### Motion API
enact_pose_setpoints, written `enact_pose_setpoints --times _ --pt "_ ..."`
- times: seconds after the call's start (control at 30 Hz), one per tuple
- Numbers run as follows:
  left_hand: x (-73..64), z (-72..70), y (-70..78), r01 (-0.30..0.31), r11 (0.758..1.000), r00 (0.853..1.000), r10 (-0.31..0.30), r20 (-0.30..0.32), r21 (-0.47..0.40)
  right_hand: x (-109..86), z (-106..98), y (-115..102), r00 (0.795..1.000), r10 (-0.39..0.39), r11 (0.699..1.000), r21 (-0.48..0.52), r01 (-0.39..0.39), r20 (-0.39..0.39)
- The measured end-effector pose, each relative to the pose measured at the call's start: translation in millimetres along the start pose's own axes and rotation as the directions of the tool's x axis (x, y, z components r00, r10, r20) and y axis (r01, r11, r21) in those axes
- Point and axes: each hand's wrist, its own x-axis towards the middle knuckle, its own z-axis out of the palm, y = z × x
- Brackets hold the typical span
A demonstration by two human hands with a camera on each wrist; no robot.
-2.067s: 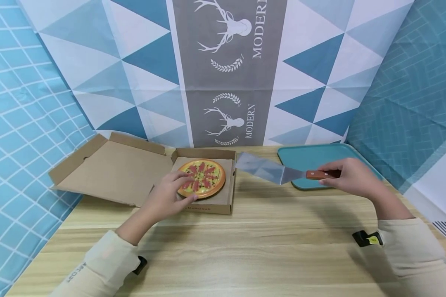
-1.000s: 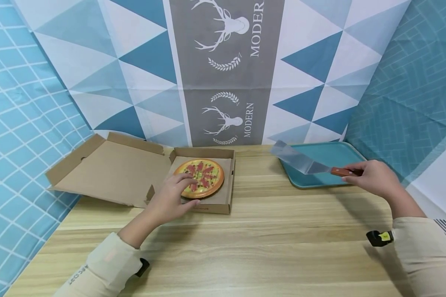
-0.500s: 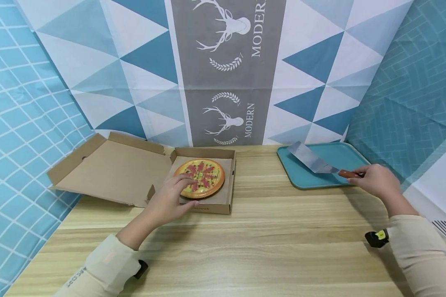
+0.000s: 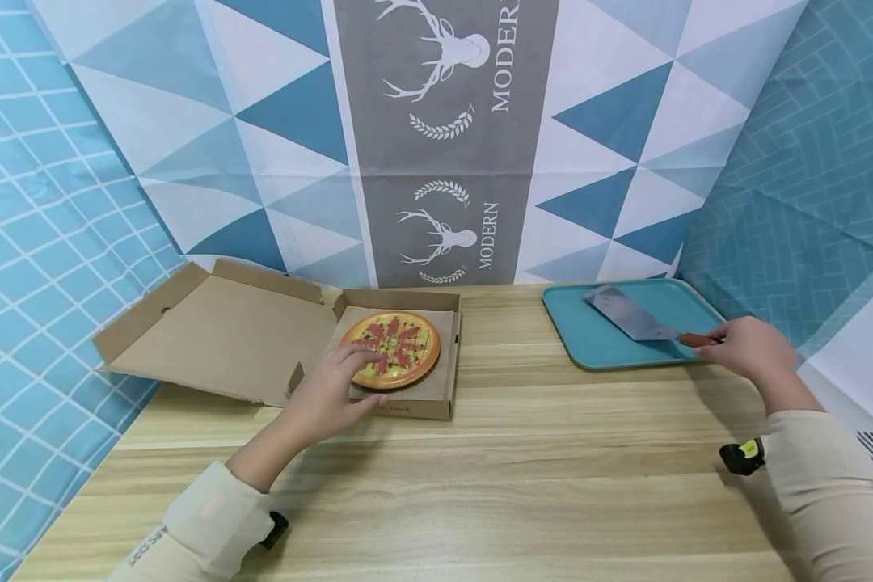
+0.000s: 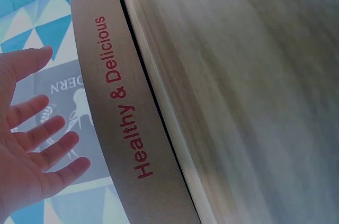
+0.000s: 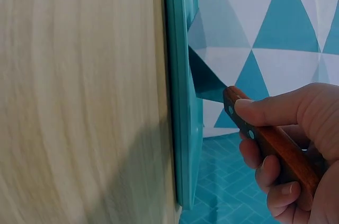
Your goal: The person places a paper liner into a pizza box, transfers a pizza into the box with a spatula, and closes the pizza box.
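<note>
My right hand (image 4: pixel 751 349) grips the wooden handle (image 6: pixel 273 144) of a pizza spatula (image 4: pixel 629 313). Its wide metal blade lies low over the teal tray (image 4: pixel 582 352), and the handle end is raised. Whether the whole blade touches the tray I cannot tell. A pizza (image 4: pixel 400 343) with red toppings sits inside the opened cardboard box (image 4: pixel 444 396). Over the near left of that box hovers my left hand (image 4: pixel 327 392), fingers spread and loosely bent, holding nothing. In the left wrist view its palm (image 5: pixel 21 155) stands apart from the box's printed front wall (image 5: pixel 119 97).
The box lid (image 4: pixel 225 335) is folded back to the left on the wooden table (image 4: pixel 480 493). Patterned cloth (image 4: pixel 444 162) hangs right behind the box and tray. Tiled-pattern cloth (image 4: pixel 36 242) borders the left side.
My right hand has carried the spatula rightward from beside the box to over the tray, and the blade has come down toward the tray. The left hand and pizza have hardly moved.
</note>
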Motion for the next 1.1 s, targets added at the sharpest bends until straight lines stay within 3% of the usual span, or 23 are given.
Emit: enact_pose_setpoints --times 0.4,0.7,0.9,1.0,1.1 --pt "-3.0 1.3 -2.0 0.000 1.000 1.000 0.001 -0.010 0.024 0.9 -11.7 9.4 0.997 0.022 1.000 -0.021 -0.021 0.072" --pt "-6.1 -0.1 -1.2 0.028 0.999 1.000 -0.028 0.000 0.021 -0.4 -15.9 -1.4 0.992 0.057 0.996 -0.072 -0.049 0.111" --pt "-7.7 0.0 -2.4 0.029 0.999 1.000 -0.029 -0.007 0.015 -1.3 -13.9 -13.7 0.997 0.059 0.986 -0.158 -0.050 0.057" --pt "-8.7 -0.1 -2.4 0.037 0.999 0.999 -0.037 -0.008 0.011 1.9 -10.8 -21.1 1.000 -0.016 0.975 -0.221 0.012 -0.015" --pt "-9.5 -0.4 -2.1 0.048 0.999 0.999 -0.048 -0.007 0.008 5.3 -2.7 -32.0 0.990 -0.098 0.962 -0.265 0.067 -0.104"
